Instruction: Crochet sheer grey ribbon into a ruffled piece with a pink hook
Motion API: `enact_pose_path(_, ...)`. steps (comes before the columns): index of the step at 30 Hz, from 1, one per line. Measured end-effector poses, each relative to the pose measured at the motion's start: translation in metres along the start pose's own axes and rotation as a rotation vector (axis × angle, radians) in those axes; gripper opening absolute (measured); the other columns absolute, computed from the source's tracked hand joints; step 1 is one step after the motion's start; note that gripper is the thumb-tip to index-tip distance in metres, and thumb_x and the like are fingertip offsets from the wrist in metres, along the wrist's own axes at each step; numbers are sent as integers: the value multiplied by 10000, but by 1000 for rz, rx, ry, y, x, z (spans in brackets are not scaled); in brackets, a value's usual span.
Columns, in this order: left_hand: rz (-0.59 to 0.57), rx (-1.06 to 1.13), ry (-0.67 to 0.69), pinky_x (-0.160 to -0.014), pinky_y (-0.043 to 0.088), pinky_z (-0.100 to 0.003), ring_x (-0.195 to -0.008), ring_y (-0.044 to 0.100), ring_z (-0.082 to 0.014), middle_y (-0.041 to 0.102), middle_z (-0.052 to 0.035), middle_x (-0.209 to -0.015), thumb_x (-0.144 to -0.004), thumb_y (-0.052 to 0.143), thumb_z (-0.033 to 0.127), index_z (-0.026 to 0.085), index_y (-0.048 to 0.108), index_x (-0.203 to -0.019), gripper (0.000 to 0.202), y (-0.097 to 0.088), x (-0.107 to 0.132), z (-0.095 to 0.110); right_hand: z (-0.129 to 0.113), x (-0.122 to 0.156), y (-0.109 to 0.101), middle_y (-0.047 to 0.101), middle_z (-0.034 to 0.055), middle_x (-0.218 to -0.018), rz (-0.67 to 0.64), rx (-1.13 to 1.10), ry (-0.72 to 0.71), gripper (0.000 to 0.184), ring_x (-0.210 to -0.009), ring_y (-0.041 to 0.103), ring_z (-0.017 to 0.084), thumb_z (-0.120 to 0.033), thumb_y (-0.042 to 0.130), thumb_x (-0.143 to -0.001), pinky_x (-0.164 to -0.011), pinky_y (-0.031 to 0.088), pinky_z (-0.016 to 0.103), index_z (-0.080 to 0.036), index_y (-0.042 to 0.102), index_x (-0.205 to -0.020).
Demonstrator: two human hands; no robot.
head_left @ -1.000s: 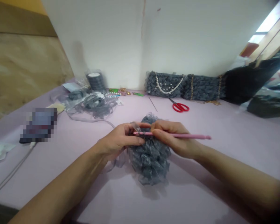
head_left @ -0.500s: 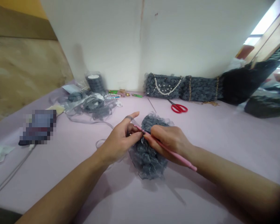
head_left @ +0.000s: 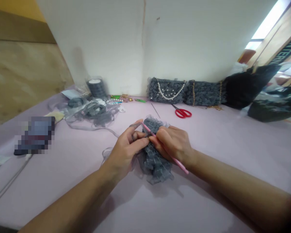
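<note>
My right hand [head_left: 171, 144] grips a pink crochet hook [head_left: 177, 163] like a pencil, its shaft slanting down to the right across the work. Its tip reaches up past my left hand [head_left: 127, 145], whose fingers pinch the top edge of a ruffled grey organza ribbon piece [head_left: 156, 166]. The piece lies on the table under both hands, and my fingers hide part of it. A sheer ribbon strand [head_left: 92, 127] runs from near my left hand back to a loose pile.
On the lilac table [head_left: 232, 145] stand a ribbon spool [head_left: 97, 88], a loose ribbon pile [head_left: 94, 113] and red-handled scissors [head_left: 183, 113]. Grey ruffled bags [head_left: 166, 90] with pearl and chain straps line the wall. A pixelated object [head_left: 35, 136] lies at left; dark bags [head_left: 247, 87] sit right.
The hook has swung from lying level to slanting down to the right. My hands have closed in together over the grey piece, and the view has drifted slightly.
</note>
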State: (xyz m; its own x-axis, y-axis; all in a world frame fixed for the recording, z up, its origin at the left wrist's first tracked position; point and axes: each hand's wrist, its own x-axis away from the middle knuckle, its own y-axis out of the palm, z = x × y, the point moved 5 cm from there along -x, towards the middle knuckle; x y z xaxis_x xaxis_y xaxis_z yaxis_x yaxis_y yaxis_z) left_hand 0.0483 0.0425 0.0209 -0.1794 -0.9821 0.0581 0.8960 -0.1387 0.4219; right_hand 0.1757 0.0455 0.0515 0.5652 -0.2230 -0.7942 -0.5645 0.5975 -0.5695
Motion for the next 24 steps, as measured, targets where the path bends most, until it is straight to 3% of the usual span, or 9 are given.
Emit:
enact_pose_path(2,-13,7,-13,-686,414,-231,-684,563,-95,599,40,-720,-704,744,169,151,440,-1371,734,0,0,1,3,1,0,407,-44,-529,0,-100,-12,328,-464,315,101,-219,465,-954,-493,291,254,-208,382,-637)
enact_pose_path(7,-21,-181,82,-777,434,-249,-792,586,-119,634,18,-819,-721,745,170,198,268,-1490,905,-4,0,10,12,2,1,396,-41,-562,-127,-481,89,302,-488,347,93,-208,446,-949,-480,266,245,-204,387,-653)
enact_pose_path(11,-12,-347,99,-756,428,-241,-781,564,-119,604,21,-811,-761,701,185,205,223,-1512,889,-6,2,12,12,0,0,417,-38,-573,-179,-670,99,309,-493,365,79,-200,448,-947,-486,269,233,-193,388,-644)
enact_pose_path(13,-7,-424,130,-778,429,-253,-807,566,-129,599,13,-833,-781,676,192,204,214,-1516,869,-7,3,11,7,-2,-1,415,-38,-563,-202,-564,60,318,-487,364,80,-203,440,-953,-493,269,237,-191,392,-639)
enact_pose_path(17,46,-539,241,-848,415,-280,-852,574,-143,614,8,-863,-814,633,188,230,227,-1516,812,-4,7,5,-4,-5,1,447,-34,-531,-209,-30,44,320,-452,336,98,-255,438,-970,-502,265,261,-187,447,-657)
enact_pose_path(20,93,-312,193,-792,420,-264,-812,575,-136,629,10,-847,-787,657,193,216,305,-1476,774,-2,5,0,-4,-4,2,455,-34,-520,-136,115,86,335,-447,338,103,-272,423,-981,-503,270,260,-192,439,-656)
enact_pose_path(24,52,75,-90,-630,387,-219,-631,517,-86,580,43,-742,-682,737,173,182,512,-1292,651,1,0,-4,4,1,4,449,-38,-545,-73,-171,82,323,-467,356,94,-276,414,-977,-491,271,240,-199,401,-664)
